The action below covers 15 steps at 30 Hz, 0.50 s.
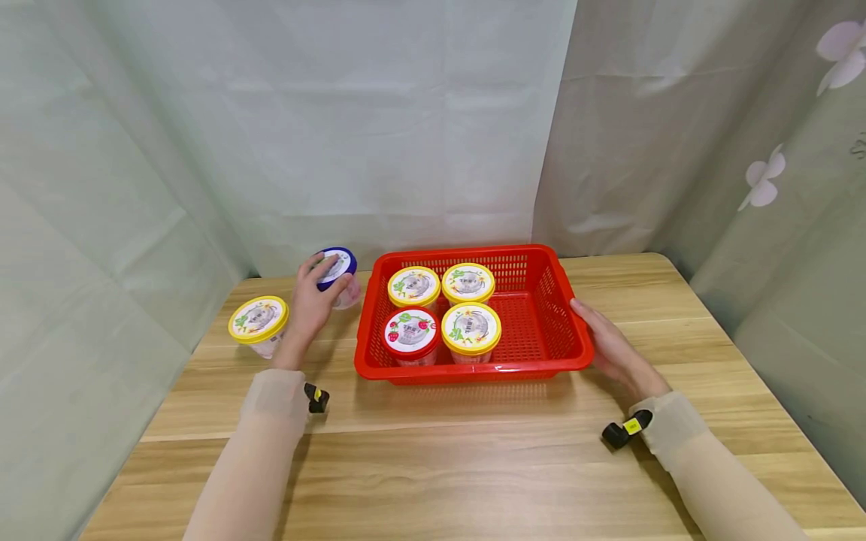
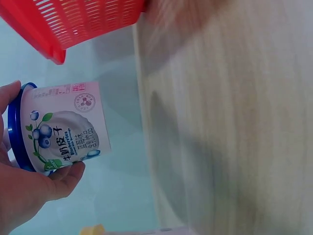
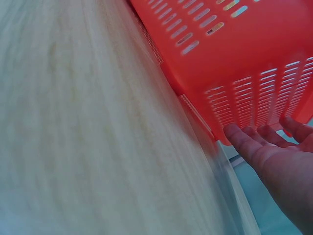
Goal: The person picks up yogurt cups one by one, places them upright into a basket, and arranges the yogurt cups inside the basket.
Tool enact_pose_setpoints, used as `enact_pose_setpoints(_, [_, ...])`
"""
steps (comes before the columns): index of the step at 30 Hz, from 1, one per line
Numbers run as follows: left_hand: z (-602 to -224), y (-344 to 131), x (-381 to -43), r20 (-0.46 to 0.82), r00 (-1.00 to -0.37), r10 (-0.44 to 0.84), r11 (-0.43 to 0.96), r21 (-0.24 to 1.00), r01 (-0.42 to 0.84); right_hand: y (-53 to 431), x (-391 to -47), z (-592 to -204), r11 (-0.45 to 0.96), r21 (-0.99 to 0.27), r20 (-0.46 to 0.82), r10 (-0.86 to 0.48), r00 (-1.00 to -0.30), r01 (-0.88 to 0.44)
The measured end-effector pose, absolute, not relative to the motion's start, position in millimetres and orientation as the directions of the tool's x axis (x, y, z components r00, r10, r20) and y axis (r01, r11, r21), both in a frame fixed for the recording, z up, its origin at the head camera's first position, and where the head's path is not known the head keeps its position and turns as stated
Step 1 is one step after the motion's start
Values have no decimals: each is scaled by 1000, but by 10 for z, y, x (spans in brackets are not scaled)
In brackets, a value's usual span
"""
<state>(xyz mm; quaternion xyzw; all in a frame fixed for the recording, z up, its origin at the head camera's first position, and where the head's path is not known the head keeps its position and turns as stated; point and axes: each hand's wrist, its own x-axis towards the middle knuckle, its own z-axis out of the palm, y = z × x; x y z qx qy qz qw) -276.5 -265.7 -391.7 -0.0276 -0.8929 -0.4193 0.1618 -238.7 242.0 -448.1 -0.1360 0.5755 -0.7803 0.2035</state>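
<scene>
My left hand (image 1: 313, 304) grips a blue-lidded cup (image 2: 66, 127) by its lid, left of the red basket (image 1: 361, 353). Blueberries are printed on the cup's side, and in the left wrist view its base looks off the tabletop. At the basket's right end, my right hand (image 1: 612, 349) rests against the outer wall. In the right wrist view its fingers (image 3: 244, 142) reach nearly straight to the slotted wall. Inside the basket stand a red-lidded cup (image 1: 411, 330) and three yellow-lidded cups (image 1: 470, 328), grouped toward the left.
Another yellow-lidded cup (image 1: 259, 319) stands on the wooden table (image 1: 460, 466), left of my left hand. Pale curtains (image 1: 379, 113) hang behind the table and along both sides. The basket's right part shows its bare slotted floor.
</scene>
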Motion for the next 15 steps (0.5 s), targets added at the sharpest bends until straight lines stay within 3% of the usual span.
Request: enact_pose_setpoints(15, [-3587, -2579, -2711, 395, -914, -90, 637, 729, 252, 2425, -2391, -4486, -278, -948, 1, -493, -870, 156])
